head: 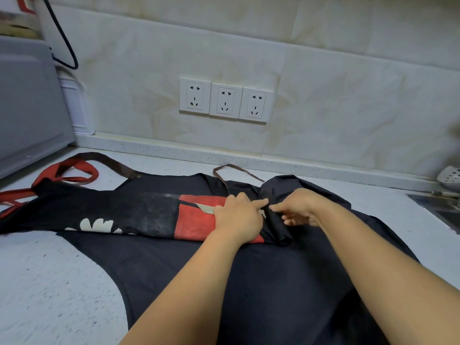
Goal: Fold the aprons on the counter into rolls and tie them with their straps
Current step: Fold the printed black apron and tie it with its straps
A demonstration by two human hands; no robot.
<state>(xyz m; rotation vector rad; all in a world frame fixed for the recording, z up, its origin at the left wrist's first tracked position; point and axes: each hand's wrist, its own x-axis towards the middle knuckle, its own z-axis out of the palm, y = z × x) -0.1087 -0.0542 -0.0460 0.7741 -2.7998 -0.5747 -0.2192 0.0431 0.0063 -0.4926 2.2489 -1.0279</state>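
A black and red apron (pixel 119 212), folded into a long strip, lies across a dark navy apron (pixel 261 290) spread flat on the white counter (pixel 49 282). The strip's right end is curled into a small black roll (pixel 277 226). My left hand (pixel 239 217) presses on the red part beside the roll, fingers on the fabric. My right hand (pixel 296 210) pinches the roll from the right. Red straps (pixel 67 170) trail at the far left, and a brown strap (pixel 224 174) of the navy apron loops behind my hands.
A grey appliance (pixel 27 103) stands at the left against the tiled wall. Three white sockets (pixel 225 99) sit on the wall behind. A sink edge (pixel 440 207) and a slotted ladle (pixel 450 176) are at the far right.
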